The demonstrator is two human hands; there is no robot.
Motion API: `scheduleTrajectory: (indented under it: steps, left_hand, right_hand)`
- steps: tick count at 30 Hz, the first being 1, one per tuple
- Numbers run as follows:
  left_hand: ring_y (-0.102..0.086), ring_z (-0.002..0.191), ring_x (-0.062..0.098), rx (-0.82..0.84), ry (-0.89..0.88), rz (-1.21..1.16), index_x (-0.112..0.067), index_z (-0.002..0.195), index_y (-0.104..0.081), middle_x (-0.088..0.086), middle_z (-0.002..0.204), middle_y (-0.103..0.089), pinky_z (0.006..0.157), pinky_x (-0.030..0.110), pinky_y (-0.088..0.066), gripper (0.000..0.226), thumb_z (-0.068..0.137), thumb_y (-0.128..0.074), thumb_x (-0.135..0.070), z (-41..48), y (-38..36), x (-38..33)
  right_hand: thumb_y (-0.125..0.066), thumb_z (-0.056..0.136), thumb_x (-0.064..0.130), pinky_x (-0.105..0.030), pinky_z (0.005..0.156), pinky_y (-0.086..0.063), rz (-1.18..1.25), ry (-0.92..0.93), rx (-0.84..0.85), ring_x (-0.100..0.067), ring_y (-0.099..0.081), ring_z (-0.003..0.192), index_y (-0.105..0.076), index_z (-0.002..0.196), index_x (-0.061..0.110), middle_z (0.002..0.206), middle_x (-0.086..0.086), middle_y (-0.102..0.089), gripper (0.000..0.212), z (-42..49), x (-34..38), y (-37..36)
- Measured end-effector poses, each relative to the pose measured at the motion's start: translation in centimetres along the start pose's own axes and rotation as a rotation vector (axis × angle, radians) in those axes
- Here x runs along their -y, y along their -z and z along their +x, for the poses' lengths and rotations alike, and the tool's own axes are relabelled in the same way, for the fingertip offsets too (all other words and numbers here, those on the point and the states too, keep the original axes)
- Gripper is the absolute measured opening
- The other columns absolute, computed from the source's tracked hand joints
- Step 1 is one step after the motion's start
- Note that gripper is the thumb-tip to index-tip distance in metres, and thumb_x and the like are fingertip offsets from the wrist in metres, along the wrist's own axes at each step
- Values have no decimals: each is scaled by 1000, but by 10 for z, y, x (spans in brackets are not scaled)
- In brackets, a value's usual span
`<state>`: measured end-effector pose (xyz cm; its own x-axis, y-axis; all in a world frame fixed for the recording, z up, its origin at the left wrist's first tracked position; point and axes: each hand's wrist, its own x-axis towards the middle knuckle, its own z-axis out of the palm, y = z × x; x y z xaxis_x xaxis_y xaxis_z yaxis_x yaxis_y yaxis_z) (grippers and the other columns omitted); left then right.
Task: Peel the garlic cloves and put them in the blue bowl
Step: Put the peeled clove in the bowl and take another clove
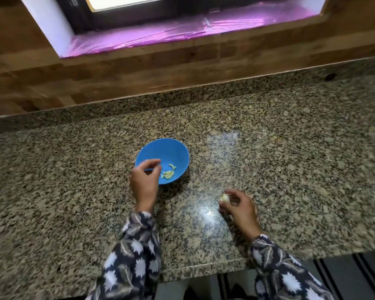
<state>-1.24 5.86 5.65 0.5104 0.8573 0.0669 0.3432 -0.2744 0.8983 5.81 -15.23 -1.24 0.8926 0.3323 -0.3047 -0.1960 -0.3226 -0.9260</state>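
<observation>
Drop-off step: left hand (144,180) at the blue bowl (173,148) rim, fingers loosely curled, apparently empty. Right hand (239,207) fingers pinch the garlic (225,198). Judged next: peel it using both hands.

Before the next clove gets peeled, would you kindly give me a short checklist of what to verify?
1. Blue bowl upright on the counter: ok.
2. Peeled cloves lie inside the bowl: ok.
3. Left hand free, above the bowl's near rim: ok, nothing shows between its fingers.
4. Right hand has a grip on the garlic: ok, pinched at the fingertips.
5. Whether that garlic has skin left on it: cannot tell.
</observation>
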Motion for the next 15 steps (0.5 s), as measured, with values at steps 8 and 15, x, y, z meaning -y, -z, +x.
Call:
scheduleTrajectory:
  steps: [8, 15]
  left_hand:
    - [-65, 80, 21, 487, 545, -421, 0, 107, -65, 17, 95, -69, 78, 33, -53, 21, 87, -60, -1, -91, -57, 28]
    - [-70, 79, 18, 484, 619, -615, -2, 105, -67, 13, 93, -73, 74, 25, -57, 22, 83, -65, -4, -93, -54, 37]
  right_hand:
    - [-66, 78, -6, -25, 64, -55, 559, -238, 110, -25, -64, 77, -59, 108, -2, 91, -18, -66, 31, -13, 7, -30]
    - [-59, 85, -4, -17, 62, -55, 576, -198, 191, -11, -68, 69, -63, 106, 1, 90, -13, -68, 23, -10, 3, -24]
